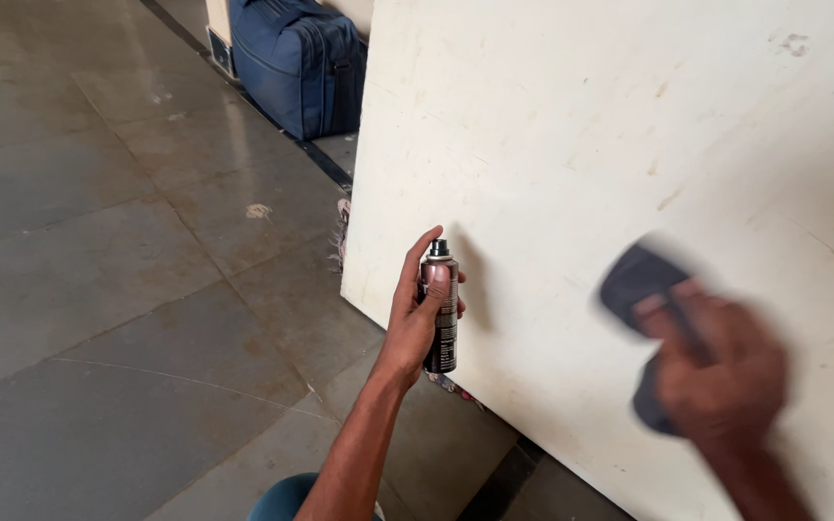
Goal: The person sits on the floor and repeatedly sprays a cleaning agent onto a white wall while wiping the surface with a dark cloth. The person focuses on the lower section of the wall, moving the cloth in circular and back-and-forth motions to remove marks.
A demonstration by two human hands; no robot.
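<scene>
My left hand (415, 309) grips a slim dark spray can (442, 323) upright, its black nozzle at the top, close to the lower left part of a large cream-white board (571, 135) that leans upright. My right hand (721, 371) is blurred and presses a dark grey cloth (639, 280) against the board's face, to the right of the can. The cloth is bunched under my fingers, partly hidden by the hand.
Grey stone floor tiles (98, 289) spread to the left. A blue fabric bag (301, 63) stands against the wall behind the board's left edge. Something small and patterned (343, 232) peeks out at the board's lower left edge.
</scene>
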